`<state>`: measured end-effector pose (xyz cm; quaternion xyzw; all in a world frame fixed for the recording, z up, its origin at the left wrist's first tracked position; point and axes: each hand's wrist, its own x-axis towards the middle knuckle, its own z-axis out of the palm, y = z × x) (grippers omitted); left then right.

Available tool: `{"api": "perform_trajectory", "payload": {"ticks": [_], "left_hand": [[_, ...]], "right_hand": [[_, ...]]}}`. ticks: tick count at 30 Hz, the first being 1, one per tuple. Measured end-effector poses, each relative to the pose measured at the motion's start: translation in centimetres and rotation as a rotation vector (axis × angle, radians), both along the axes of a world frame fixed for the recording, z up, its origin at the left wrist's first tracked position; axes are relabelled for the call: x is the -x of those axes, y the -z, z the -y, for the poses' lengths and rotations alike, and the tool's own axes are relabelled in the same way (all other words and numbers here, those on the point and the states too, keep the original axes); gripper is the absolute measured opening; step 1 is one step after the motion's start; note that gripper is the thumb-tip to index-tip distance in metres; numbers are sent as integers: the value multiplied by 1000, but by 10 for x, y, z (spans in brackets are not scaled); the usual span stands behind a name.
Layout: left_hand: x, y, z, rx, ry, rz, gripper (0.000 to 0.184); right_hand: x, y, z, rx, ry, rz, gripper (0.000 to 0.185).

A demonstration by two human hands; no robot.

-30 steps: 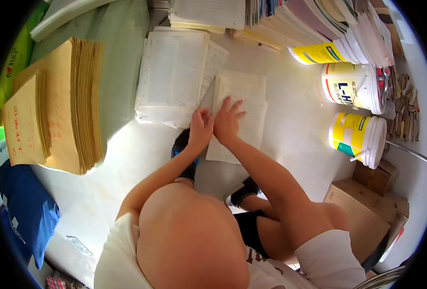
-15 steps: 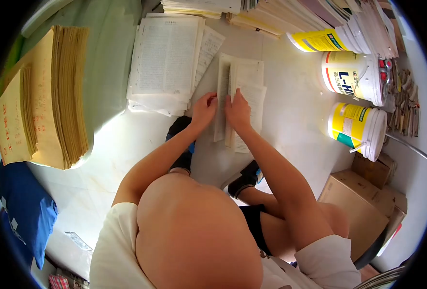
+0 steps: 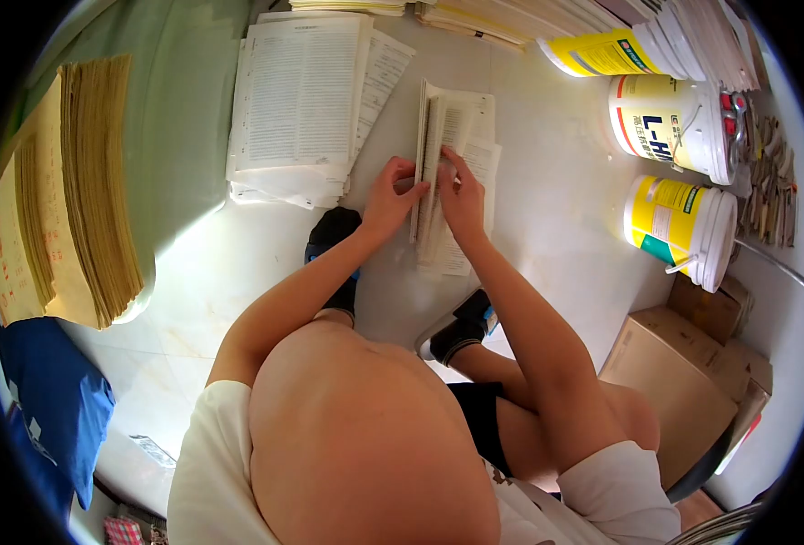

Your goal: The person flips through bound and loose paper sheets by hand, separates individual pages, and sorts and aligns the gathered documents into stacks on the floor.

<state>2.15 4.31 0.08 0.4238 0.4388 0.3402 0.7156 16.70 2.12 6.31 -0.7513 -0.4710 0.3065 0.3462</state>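
Observation:
Several printed sheets (image 3: 434, 195) stand partly raised and folded between my two hands, their left edges upright. My left hand (image 3: 389, 195) is closed on the left edge of these sheets, thumb on the near part and fingers curled at the side. Bent fingers of my right hand (image 3: 463, 198) pinch at the raised pages from the right; the exact fingertip contact is partly hidden. Under and right of them more printed paper (image 3: 482, 159) lies flat on the floor. A larger stack of printed papers (image 3: 300, 100) lies to the left, apart from my hands.
Thick bundles of brown envelopes (image 3: 102, 200) stand at the left. Yellow and white buckets (image 3: 665, 218) line the right side, with cardboard boxes (image 3: 679, 381) nearer me. Piled papers (image 3: 502, 23) are at the back. A blue bag (image 3: 57, 391) lies at lower left; my shoe (image 3: 334, 232) rests near the papers.
The left part of the sheets has come up from lying open to nearly upright against the rest. My left hand now grips its edge, and my right-hand fingers have bent. The view has shifted slightly.

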Motion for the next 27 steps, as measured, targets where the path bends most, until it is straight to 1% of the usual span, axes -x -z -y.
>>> {"api": "perform_trajectory", "payload": {"ticks": [2, 3, 5, 7, 11, 12, 14, 17, 19, 23, 25, 27], "left_hand": [[3, -5, 0, -7, 22, -50, 32], [3, -7, 0, -28, 25, -72, 33], [3, -10, 0, -51, 31, -96, 33], [6, -17, 1, -64, 72, -155, 35], [9, -22, 2, -22, 127, -146, 40], [9, -18, 3, -32, 109, -136, 39], [9, -11, 5, -41, 91, -126, 39], [8, -2, 6, -21, 36, -55, 40], [10, 3, 6, 35, 33, 12, 40], [17, 7, 3, 119, 72, 50, 38], [19, -2, 1, 190, 69, 67, 36], [19, -1, 2, 190, 65, 63, 35]], "right_hand": [[6, -5, -3, 244, 46, 13, 42], [8, -7, -5, 245, 51, 12, 42], [12, -13, -11, 168, 36, 144, 46], [10, -6, -13, 162, 44, 138, 47], [0, 11, -18, 174, 29, 144, 49], [-2, 9, -19, 174, 31, 140, 49], [-5, 5, -20, 259, 49, 37, 51], [-9, 15, -19, 222, 37, 28, 51], [-7, 9, -19, 224, 28, 46, 50], [-7, 5, -20, 269, 18, 47, 47], [-8, 5, -19, 261, 25, 57, 47], [-10, 8, -17, 253, 31, 67, 47]]}}
